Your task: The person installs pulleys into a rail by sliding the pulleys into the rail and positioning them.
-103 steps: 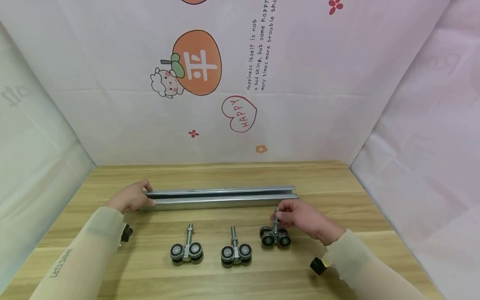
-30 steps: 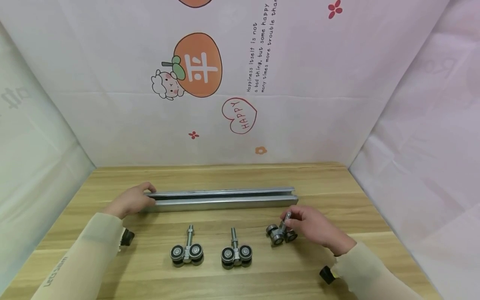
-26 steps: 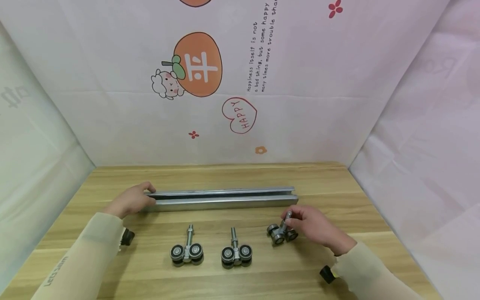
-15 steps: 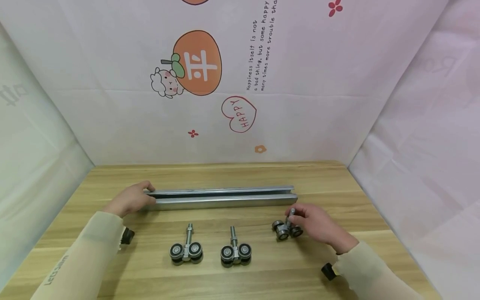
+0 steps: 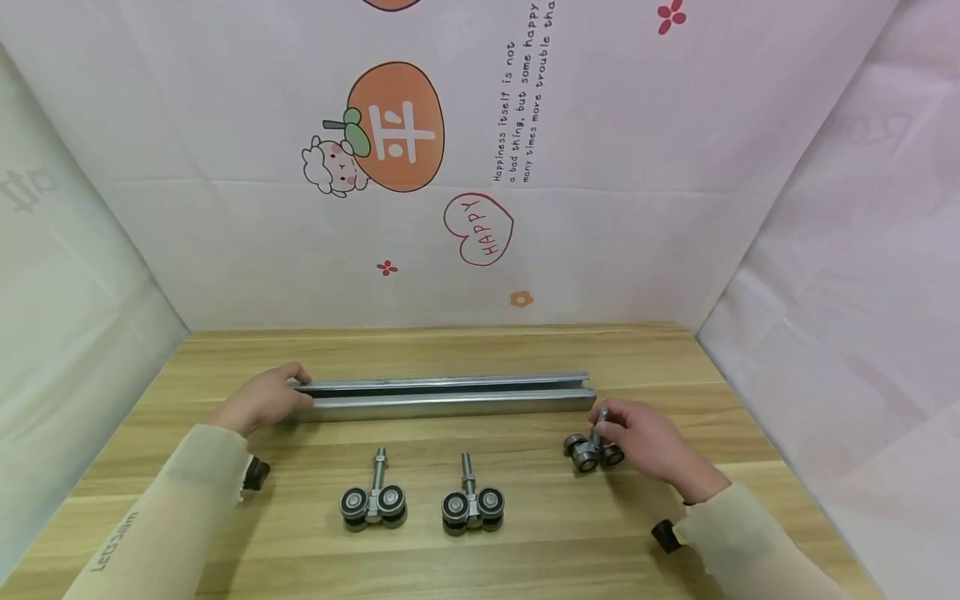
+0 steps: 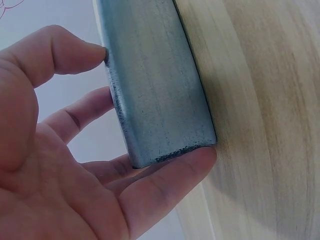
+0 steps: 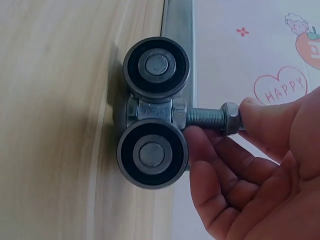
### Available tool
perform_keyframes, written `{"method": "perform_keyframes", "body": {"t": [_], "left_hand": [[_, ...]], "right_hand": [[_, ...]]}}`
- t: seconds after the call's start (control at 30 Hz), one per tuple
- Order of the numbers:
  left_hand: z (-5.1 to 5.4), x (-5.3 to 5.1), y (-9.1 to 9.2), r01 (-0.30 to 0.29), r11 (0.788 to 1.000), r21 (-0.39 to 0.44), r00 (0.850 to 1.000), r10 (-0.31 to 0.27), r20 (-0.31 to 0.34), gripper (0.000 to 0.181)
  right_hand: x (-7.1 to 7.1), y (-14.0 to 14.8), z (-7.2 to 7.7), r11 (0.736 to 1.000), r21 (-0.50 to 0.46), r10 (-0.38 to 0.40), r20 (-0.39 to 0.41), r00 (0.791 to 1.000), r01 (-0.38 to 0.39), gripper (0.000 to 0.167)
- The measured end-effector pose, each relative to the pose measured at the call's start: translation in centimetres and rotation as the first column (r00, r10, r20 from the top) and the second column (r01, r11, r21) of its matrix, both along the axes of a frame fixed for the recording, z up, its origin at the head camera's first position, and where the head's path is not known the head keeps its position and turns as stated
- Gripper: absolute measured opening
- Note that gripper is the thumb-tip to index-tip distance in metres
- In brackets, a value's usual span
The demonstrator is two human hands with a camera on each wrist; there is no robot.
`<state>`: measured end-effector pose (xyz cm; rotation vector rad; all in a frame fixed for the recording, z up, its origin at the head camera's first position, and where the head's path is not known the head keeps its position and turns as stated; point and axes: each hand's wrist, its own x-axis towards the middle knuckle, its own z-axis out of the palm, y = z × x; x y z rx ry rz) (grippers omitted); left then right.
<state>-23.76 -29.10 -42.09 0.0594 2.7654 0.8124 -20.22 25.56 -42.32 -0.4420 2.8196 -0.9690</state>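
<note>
A steel channel track (image 5: 450, 407) lies across the table, its slot facing up. My left hand (image 5: 262, 402) holds its left end; in the left wrist view the thumb rests at the top edge of the track (image 6: 155, 80), and other fingers reach round the cut end. By the right end, my right hand (image 5: 647, 437) pinches the threaded bolt of a roller trolley (image 5: 587, 457). The right wrist view shows two of its black-sealed wheels and a nut on the bolt (image 7: 205, 117). The trolley is angled, just in front of the track's end and apart from it.
Two more roller trolleys stand in front of the track, one on the left (image 5: 373, 504) and one near the middle (image 5: 472, 507), bolts pointing up. A printed white cloth (image 5: 600, 208) hangs behind the wooden table (image 5: 420, 571), with white sheets at both sides.
My right hand has carried the trolley rightward, from in front of the track to beside its right end, turning it on the way. The left hand has hardly moved.
</note>
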Motion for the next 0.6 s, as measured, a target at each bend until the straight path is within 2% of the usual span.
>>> {"method": "perform_keyframes", "body": {"t": [0.23, 0.5, 0.6], "left_hand": [[0.1, 0.2, 0.1, -0.014, 1.000, 0.014, 1.000, 0.014, 0.012, 0.044], [-0.2, 0.1, 0.2, 0.010, 1.000, -0.010, 0.999, -0.011, -0.036, 0.041], [-0.3, 0.0, 0.0, 0.016, 1.000, -0.007, 0.999, -0.017, -0.034, 0.041]], "right_hand": [[-0.6, 1.2, -0.2, 0.998, 0.040, -0.039, -0.030, 0.999, 0.040, 0.017], [-0.9, 2.2, -0.1, 0.996, 0.038, -0.076, -0.013, 0.997, 0.076, 0.021], [-1.2, 2.5, -0.1, 0.996, 0.044, -0.076, -0.018, 0.997, 0.077, 0.021]]}}
